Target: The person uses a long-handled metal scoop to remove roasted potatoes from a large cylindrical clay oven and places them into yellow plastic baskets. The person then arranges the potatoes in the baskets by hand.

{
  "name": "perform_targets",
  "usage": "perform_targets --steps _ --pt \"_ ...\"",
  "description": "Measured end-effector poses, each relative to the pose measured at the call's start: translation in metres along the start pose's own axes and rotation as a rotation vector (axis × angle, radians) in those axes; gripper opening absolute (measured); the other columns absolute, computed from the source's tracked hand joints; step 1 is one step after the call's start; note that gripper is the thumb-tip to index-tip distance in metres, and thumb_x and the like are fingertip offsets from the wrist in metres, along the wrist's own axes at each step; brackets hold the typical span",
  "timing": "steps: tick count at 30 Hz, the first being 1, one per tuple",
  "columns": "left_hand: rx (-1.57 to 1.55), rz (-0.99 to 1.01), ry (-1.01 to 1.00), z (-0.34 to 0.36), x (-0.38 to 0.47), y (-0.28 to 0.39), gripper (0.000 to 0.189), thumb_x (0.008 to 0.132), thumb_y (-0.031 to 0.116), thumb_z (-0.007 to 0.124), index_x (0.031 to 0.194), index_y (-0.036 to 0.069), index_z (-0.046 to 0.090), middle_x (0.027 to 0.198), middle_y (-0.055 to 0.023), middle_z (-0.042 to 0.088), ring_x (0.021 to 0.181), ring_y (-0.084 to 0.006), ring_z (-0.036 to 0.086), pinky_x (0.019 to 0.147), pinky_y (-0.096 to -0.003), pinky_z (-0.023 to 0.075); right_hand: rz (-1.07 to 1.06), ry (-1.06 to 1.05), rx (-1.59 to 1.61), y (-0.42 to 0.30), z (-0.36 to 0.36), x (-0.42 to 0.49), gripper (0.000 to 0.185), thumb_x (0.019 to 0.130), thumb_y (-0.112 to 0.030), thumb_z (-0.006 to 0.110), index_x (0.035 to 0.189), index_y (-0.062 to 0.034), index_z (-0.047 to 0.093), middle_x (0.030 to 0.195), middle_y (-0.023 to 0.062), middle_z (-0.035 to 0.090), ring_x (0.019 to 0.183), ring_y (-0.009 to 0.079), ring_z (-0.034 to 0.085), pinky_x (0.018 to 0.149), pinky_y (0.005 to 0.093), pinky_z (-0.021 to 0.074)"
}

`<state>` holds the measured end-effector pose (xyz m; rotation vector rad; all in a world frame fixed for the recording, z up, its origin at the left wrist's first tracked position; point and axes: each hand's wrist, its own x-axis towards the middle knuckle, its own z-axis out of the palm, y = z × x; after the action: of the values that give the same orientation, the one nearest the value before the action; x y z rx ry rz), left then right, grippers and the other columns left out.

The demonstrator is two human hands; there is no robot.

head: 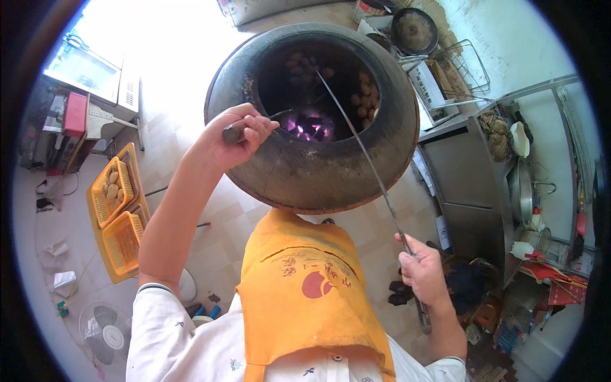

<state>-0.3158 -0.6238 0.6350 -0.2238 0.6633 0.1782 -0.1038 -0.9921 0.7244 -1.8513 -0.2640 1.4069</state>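
Note:
A round, dark clay oven with a wide open mouth stands before me. Embers glow purple-white inside, and brown baked pieces cling to its inner right wall; others are dimly visible on the far wall. My left hand is closed around the wooden handle of a tool at the oven's left rim; its thin dark metal end points over the mouth. My right hand, lower right, grips a long metal rod that slants across the front rim into the oven. The rod's far tip is lost in the dark.
At left, yellow plastic baskets sit on a wooden stand, one with brown pieces. A floor fan stands lower left. On the right are a metal cabinet, a cardboard box, a blackened pan and a wire rack.

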Motion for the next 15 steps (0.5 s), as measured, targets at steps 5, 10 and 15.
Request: perform_targets --steps 5,10,15 --pt "-0.020 0.016 0.023 -0.009 0.024 0.066 0.046 0.093 0.003 0.042 0.132 -0.011 0.024 0.079 -0.0037 0.046 0.056 -0.0082 0.052 0.041 -0.0190 0.0477 0.079 0.020 0.015 -0.057 0.050 0.026 0.042 0.094 -0.001 0.048 0.135 0.0034 0.048 0.065 -0.0076 0.036 0.051 0.0007 0.031 0.045 0.0188 0.0262" --pt "-0.003 0.018 -0.019 -0.015 0.036 0.096 0.048 0.093 0.003 0.044 0.133 -0.011 0.022 0.079 -0.0053 0.046 0.058 -0.0095 0.055 0.043 -0.0193 0.0507 0.080 0.025 -0.022 -0.083 0.074 0.043 0.041 0.094 -0.001 0.047 0.135 0.0033 0.049 0.064 -0.0078 0.036 0.049 0.0007 0.030 0.043 0.0191 0.0253" --pt "-0.071 0.022 -0.057 -0.012 0.050 0.095 0.055 0.092 0.003 0.046 0.135 -0.012 0.015 0.080 -0.0057 0.045 0.060 -0.0111 0.056 0.046 -0.0214 0.0530 0.114 0.033 -0.026 -0.107 0.063 0.042 0.041 0.094 -0.001 0.046 0.135 0.0034 0.049 0.063 -0.0080 0.035 0.049 0.0014 0.030 0.043 0.0192 0.0246"
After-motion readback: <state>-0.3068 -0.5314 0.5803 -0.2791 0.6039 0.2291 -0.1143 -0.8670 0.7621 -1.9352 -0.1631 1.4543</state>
